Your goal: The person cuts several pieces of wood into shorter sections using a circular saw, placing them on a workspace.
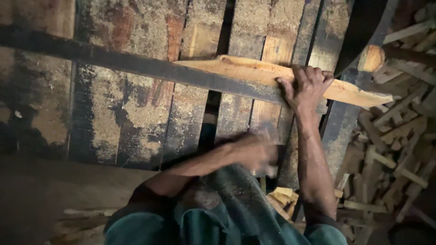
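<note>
Dim workshop, head view: sawdust-caked plank tabletop (136, 113) w/ dark gaps between boards filled the frame; a heap of wood offcuts (399, 145) lay at 3 o'clock, more scraps at 5 o'clock. A long dark bar (136, 66), prob. a rail or fence, ran across from 9 o'clock toward 3 o'clock. A pale wood slab (254, 72), rough-edged and tapering, lay along and partly over that bar, its far tip pointing at 3 o'clock. Right hand (305, 86) was clamped over the slab's edge, fingers curled on top, thumb toward the bar: grip closed on the slab. Left hand (256, 152) sat nearer the body at approx. 6 o'clock, motion-blurred; grip state could not be told, nor whether it held anything.

Risks, as judged: slab rested on a narrow bar w/ one hand only, so it could pivot or slide off toward the offcut heap. Loose sawdust would cut friction. Rough edges under bare fingers invited splinters. Poor light and a fast-moving left hand raised the chance of a knock against the bar or a slip into a board gap.
</note>
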